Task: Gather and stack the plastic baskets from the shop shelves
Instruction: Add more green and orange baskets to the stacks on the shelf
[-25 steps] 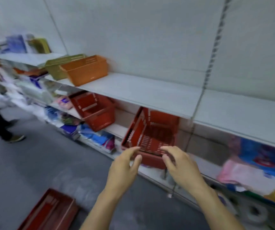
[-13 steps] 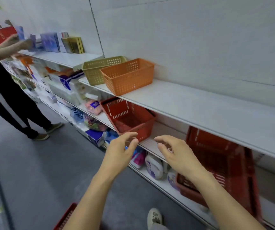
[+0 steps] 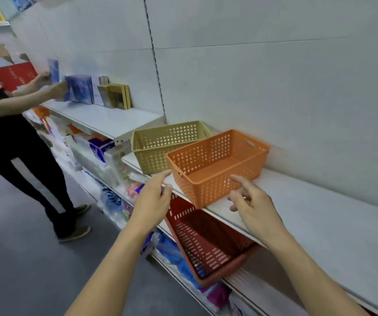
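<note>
Baskets first: the orange basket (image 3: 215, 165) sits on the upper shelf (image 3: 320, 215), touching the yellow basket (image 3: 160, 144). Both the left hand (image 3: 153, 199) and right hand (image 3: 254, 201) hover spread, holding nothing. Looks light, stiff plastic (empty); grip the rim's long sides.

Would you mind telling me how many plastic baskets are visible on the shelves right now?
3: an orange basket on the upper shelf, a yellow-green basket touching it behind, and a red basket on the shelf below. Others may lie out of view.

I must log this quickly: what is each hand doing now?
Left hand: open, holding nothing, near the orange basket.
Right hand: open, holding nothing, in front of the same basket.
</note>
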Tool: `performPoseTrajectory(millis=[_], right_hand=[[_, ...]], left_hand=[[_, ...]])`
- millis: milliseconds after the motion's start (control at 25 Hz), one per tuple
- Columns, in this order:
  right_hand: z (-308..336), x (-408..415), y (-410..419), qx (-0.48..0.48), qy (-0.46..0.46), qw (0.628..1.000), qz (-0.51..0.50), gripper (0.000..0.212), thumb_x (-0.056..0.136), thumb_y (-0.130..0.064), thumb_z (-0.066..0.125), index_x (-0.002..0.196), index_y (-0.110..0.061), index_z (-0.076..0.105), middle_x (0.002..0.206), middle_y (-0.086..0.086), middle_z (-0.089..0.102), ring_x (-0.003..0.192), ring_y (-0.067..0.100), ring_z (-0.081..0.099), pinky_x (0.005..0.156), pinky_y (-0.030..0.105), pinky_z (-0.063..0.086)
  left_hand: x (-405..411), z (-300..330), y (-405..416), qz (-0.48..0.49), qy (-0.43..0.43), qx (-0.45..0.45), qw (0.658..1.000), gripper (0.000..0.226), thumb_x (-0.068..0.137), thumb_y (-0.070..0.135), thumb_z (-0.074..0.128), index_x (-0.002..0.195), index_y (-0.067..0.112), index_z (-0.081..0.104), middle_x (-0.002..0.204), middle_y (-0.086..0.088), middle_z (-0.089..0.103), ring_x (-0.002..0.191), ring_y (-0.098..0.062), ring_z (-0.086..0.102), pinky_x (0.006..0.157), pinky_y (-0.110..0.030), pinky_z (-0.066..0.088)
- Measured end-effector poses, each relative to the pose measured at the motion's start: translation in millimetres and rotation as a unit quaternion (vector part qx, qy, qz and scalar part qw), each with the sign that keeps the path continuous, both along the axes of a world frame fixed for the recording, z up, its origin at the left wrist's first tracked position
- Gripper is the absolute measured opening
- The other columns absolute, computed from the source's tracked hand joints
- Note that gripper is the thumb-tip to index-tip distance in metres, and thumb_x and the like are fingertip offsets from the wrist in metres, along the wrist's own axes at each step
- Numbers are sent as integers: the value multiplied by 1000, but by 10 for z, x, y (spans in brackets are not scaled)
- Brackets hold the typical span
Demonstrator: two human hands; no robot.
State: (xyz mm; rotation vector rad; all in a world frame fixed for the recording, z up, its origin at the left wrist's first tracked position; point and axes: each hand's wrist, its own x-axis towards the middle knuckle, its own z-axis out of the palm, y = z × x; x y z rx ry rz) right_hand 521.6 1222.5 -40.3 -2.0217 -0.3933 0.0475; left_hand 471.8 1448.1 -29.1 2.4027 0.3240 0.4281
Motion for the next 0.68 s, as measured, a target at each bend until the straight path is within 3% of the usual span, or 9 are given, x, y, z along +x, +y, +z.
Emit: performPoseTrajectory(millis=[120,200,280,360,440,520,560,600,680], right_hand=[[84,324,374,-72,25,997,14,44,93,-61,34,135,-65,25,114,-21,60,99,19,67,92,42,50],[117,434,582,-153,60,986,-3,45,92,-68,22,136,-62,29,112,-23,50,103,21,64,90,37,48],[126,516,738,-226,72,969,-69,40,95,-63,19,111,-47,52,107,-21,56,94,19,61,80,36,46],[142,583,804,-290,63,941,-163,34,98,-54,26,87,-33,50,101,-7,61,87,22,61,74,36,47],[181,636,798,-300,81,919,-243,17,97,-39,38,107,-35,51,110,-1,61,91,27,61,73,35,46],[200,711,765,-304,104,905,-279,52,94,-29,44,141,-40,25,113,1,61,93,29,62,71,35,46],[191,742,740,-303,120,897,-300,62,93,-28,44,147,-37,13,112,2,63,94,30,63,72,36,47],[171,787,717,-297,134,889,-321,62,93,-29,45,147,-31,15,113,4,65,95,31,64,74,38,50],[78,848,680,-274,160,883,-345,39,93,-32,43,132,-25,41,114,5,66,97,31,64,81,41,52]], left_hand=[[687,62,592,-15,12,89,996,48,98,10,46,146,9,41,147,-10,48,135,-26,45,111,-33,32],[1077,54,948,-15,62,173,983,50,97,18,49,144,6,42,146,-17,48,136,-34,44,115,-45,29],[1355,25,1177,-26,95,269,958,50,94,38,42,128,4,58,124,-23,64,116,-41,60,104,-52,40],[1497,79,1161,-94,93,300,945,61,89,51,28,102,7,67,96,-21,72,87,-41,70,78,-48,56],[1584,185,1100,-158,108,256,947,54,94,56,32,108,18,68,104,-10,74,95,-33,70,76,-38,56],[1755,220,1230,-193,96,235,948,47,95,56,44,125,25,64,120,-4,71,110,-26,65,87,-36,51],[1885,205,1392,-181,71,240,951,51,93,55,47,132,24,59,129,-5,66,118,-27,60,94,-39,47],[2030,186,1588,-149,84,264,949,57,92,56,48,137,21,53,137,-8,60,125,-30,55,99,-43,44],[2253,102,1957,-105,220,241,939,62,92,55,50,140,17,42,143,-11,53,126,-32,53,102,-46,44]])
